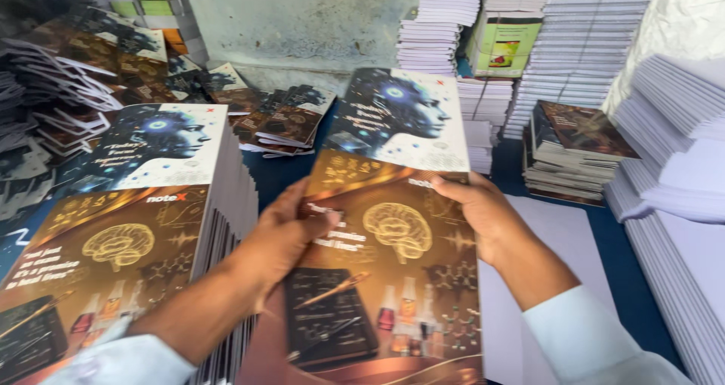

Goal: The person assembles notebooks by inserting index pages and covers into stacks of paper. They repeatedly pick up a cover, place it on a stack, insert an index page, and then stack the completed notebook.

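Observation:
I hold one long printed cover sheet (393, 226) between both hands, brown with a golden brain picture below and a white panel with a blue robotic head at its far end. My left hand (283, 238) grips its left edge, thumb on top. My right hand (483, 215) pinches its right edge near the middle. A tall pile of the same printed cover sheets (128, 226) stands just left of my left forearm.
White paper sheets (559, 256) lie under my right arm on a blue surface. White paper stacks (680, 166) rise at the right and back, with a short brown-topped pile (574, 151) among them. More printed covers (98, 60) are heaped at the far left.

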